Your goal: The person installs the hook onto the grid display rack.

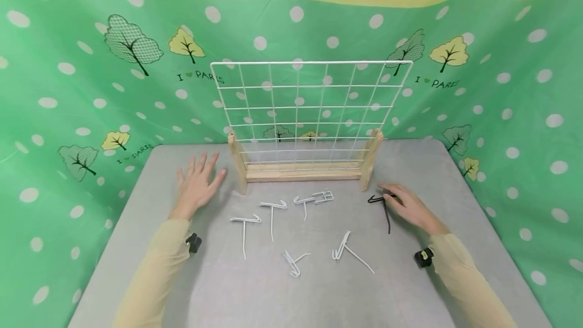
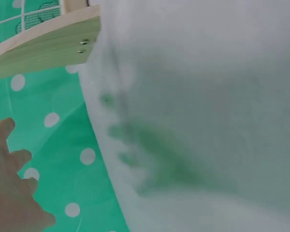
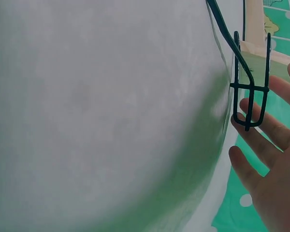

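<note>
Right hand (image 1: 412, 208), fingers straight, touches the black hook (image 1: 384, 205) at right of frame. Left hand (image 1: 197, 185) lies spread flat on the counter (image 1: 273, 292), left of the wire grid (image 1: 309, 110), holding nothing.

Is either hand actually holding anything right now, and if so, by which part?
Nothing is held. The right hand lies with straight fingers touching the black hook at its forked end; the left hand rests flat on the table.
</note>
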Motion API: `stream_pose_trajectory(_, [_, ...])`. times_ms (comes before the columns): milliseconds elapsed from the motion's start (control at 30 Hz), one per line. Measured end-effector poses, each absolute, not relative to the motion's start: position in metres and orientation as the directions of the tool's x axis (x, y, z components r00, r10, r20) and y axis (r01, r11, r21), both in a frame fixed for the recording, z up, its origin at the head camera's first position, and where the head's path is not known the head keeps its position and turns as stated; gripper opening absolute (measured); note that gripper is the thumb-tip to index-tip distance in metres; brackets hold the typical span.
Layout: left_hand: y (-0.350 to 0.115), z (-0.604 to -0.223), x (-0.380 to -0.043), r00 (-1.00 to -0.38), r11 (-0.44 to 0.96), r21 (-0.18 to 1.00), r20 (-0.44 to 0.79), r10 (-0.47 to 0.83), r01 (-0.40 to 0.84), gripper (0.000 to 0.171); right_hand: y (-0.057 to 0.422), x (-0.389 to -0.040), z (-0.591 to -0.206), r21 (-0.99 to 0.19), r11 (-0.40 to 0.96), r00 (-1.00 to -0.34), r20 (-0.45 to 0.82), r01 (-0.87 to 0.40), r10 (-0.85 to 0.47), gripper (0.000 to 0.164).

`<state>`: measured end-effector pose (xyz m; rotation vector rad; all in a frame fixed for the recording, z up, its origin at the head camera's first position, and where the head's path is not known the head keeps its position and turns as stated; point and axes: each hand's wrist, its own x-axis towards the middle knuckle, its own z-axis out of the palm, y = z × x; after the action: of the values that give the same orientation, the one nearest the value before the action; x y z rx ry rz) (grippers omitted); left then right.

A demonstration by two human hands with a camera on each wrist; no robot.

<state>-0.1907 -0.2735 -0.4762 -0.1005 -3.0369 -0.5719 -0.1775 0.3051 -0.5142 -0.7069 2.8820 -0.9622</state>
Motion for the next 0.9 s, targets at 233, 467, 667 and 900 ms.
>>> stream_pose_trajectory(233, [-0.263,-0.463,-0.205,-0.994,0.913,0.396,0.084,0.075,0.102,0.069,0.306,-0.174,-0.515,-0.595,0.684,-0.895,0.151,-0.422,-0.420,0.035])
stream_pose_trajectory(467, [-0.259,-0.450,-0.213,-0.983,0.859,0.482,0.128,0.128,0.175,0.066,0.304,-0.173,-0.521,-0.596,0.655,-0.877,0.206,-0.464,-0.434,0.032])
stream_pose_trajectory(667, [-0.260,-0.440,-0.221,-0.961,0.716,0.642,0.179,0.209,0.275,0.058,0.306,-0.174,-0.523,-0.643,0.638,-0.897,0.200,-0.424,-0.395,0.028])
stream_pose_trajectory(900, [-0.258,-0.433,-0.225,-0.932,0.629,0.691,0.225,0.283,0.357,0.060,0.309,-0.174,-0.523,-0.685,0.633,-0.925,0.178,-0.361,-0.336,0.022])
